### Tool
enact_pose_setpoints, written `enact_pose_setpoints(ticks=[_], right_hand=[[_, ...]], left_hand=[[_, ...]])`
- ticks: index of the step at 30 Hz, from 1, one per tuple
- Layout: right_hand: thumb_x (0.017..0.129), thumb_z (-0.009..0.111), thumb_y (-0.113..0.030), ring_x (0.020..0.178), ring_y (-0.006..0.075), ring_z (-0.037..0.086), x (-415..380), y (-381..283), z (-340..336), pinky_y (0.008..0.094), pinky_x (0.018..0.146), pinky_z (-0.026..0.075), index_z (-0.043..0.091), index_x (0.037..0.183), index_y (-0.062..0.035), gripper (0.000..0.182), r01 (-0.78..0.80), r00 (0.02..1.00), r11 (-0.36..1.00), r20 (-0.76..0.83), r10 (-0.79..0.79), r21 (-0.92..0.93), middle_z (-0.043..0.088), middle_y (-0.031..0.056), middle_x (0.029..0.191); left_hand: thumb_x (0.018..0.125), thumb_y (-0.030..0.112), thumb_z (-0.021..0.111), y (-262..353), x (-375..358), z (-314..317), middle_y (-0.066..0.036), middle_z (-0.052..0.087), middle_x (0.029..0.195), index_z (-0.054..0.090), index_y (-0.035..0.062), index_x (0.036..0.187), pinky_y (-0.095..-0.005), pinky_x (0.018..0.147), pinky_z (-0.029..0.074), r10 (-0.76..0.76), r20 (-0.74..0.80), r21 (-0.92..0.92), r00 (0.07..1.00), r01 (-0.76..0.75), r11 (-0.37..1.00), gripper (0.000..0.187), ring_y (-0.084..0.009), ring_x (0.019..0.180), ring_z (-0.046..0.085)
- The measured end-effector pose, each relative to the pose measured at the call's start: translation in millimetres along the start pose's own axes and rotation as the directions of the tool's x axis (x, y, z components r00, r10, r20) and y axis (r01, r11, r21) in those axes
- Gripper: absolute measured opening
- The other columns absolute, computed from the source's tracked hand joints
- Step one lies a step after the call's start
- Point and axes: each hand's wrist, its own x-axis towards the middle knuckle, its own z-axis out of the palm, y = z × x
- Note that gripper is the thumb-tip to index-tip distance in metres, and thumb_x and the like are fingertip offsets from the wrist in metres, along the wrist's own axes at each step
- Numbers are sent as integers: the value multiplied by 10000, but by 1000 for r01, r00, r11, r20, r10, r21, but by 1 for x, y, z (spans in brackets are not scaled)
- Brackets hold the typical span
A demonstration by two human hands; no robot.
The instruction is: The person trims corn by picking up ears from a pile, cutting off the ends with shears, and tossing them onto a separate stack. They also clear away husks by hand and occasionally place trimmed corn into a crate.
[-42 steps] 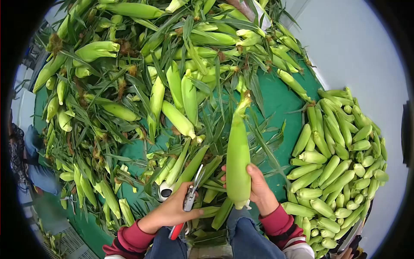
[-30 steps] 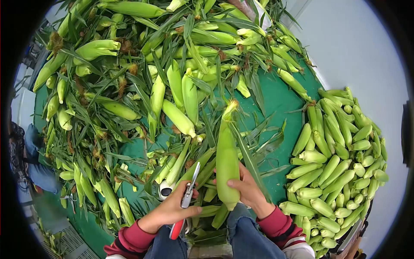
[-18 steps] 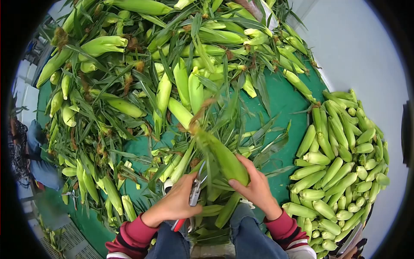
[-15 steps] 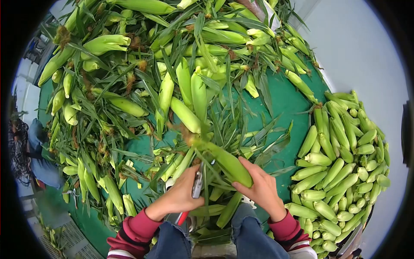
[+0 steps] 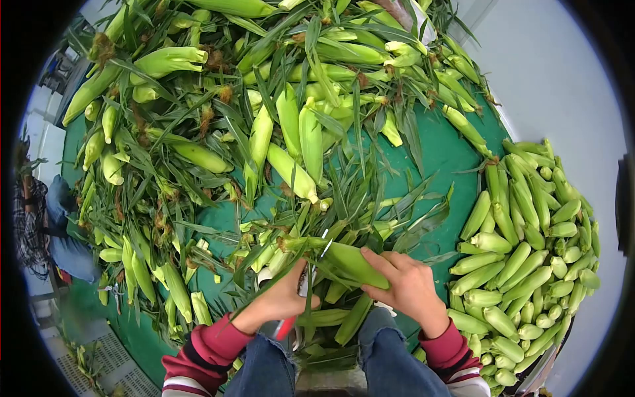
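Note:
Closed round the red-handled tool [image 5: 286, 327] is my left hand [image 5: 281, 296], low in the middle of the view. The tool's thin shiny blades reach up to the tip end of a green corn ear [image 5: 354, 263]. My right hand [image 5: 407, 288] grips the thick end of this ear, which lies nearly level between my hands. Long green leaves hang about my left hand and partly cover the tool. Cut leaves and husk pieces [image 5: 344, 198] lie beyond the held ear.
A large heap of leafy corn [image 5: 198, 155] covers the back and left of the green table [image 5: 430, 159]. Trimmed ears [image 5: 509, 278] are piled at the right. A person in a plaid sleeve [image 5: 30, 225] is at the far left, near a grey crate [image 5: 116, 360].
The held ear's tip has dropped and the ear lies more level. The tool's blades now show at its tip end. The view has shifted slightly.

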Motion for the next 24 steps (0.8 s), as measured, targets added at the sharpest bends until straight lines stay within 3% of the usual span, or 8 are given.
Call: enact_pose_setpoints(ticks=[4, 7, 8, 11, 12, 16, 20, 24], right_hand=[[674, 779, -309, 808, 254, 641, 2, 3, -6, 339, 676, 529, 580, 1268, -161, 644, 15, 1000, 1000, -15, -15, 22, 647, 72, 947], [675, 778, -306, 803, 256, 638, 2, 1, -6, 348, 685, 526, 585, 1263, -165, 634, 29, 1000, 999, -6, -29, 25, 639, 67, 932], [677, 777, -305, 802, 257, 637, 2, 1, -6, 352, 691, 524, 587, 1260, -166, 629, 29, 1000, 999, 1, -29, 14, 636, 65, 928], [660, 792, -278, 868, 285, 622, 1, 3, -8, 363, 724, 516, 571, 1257, -131, 653, 23, 1000, 999, 9, -23, -42, 614, 80, 979], [661, 795, -271, 888, 290, 615, -1, 2, -7, 367, 733, 514, 556, 1259, -116, 663, -63, 998, 997, -5, 64, 38, 605, 87, 992], [613, 828, -210, 990, 297, 591, -11, 11, 8, 360, 767, 501, 495, 1259, -52, 744, -161, 983, 922, -30, 183, 353, 573, 124, 1072], [591, 869, -204, 1016, 288, 606, -11, 8, 29, 354, 804, 498, 470, 1246, -36, 785, -88, 988, 817, -51, 142, 570, 581, 146, 1109], [601, 894, -301, 934, 319, 650, -11, -8, 36, 369, 806, 518, 463, 1227, -37, 805, -159, 987, 792, 69, 146, 589, 613, 161, 1086]], left_hand=[[760, 135, 634, -6, -5, -7, -140, 519, 1194, 356, -22, 1343, -287, 925, 401, -48, 126, -275, 991, 81, 958, 665, -169, 1084, 488], [680, 57, 614, -11, -8, -1, -59, 539, 928, 516, 45, 1174, -276, 722, 438, -36, 44, -367, 998, 49, 929, 504, -147, 828, 517], [689, 64, 618, -23, -4, 4, -53, 561, 869, 534, 60, 1168, -276, 676, 453, 112, -59, -196, 992, -121, 973, 486, -153, 739, 535], [709, 74, 626, -35, 0, 3, -44, 587, 833, 526, 52, 1193, -274, 638, 467, 187, -46, 147, 981, -178, 973, 494, -157, 683, 560], [746, 48, 612, -13, -2, -3, -30, 608, 837, 519, 33, 1214, -270, 651, 481, -54, -41, 14, 998, 55, 998, 477, -153, 700, 592], [815, -32, 535, -29, 8, -12, -49, 632, 975, 494, 26, 1261, -277, 707, 500, -339, 43, -494, 940, 315, 810, 452, -148, 786, 611], [841, -10, 586, -2, -1, 5, -41, 581, 1033, 442, 41, 1302, -262, 789, 473, -109, 18, -712, 994, 90, 697, 486, -113, 913, 569], [811, 10, 691, 41, -7, 8, -23, 585, 985, 486, 36, 1203, -244, 734, 464, 227, -328, -382, 917, -349, 856, 443, -92, 835, 563]])
